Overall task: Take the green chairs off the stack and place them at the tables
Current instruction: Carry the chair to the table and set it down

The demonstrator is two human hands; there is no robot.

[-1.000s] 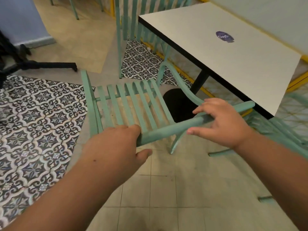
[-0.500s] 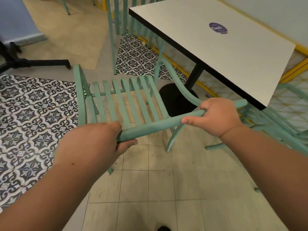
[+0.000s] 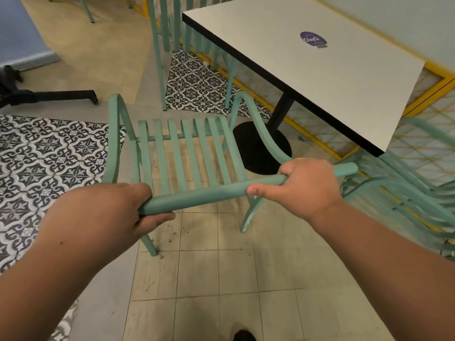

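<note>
Left hand [image 3: 98,212] fingertips are hidden round the green chair [image 3: 204,195] rail; stacked chairs [image 3: 403,200] blur, cut by the right edge.

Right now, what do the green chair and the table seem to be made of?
The green chair looks like painted wood or metal, I cannot tell which: matte mint coat, thin slats, rounded top rail. The table has a smooth off-white top, probably laminate, with a black edge band; its post and round base look like black-painted metal.
</note>
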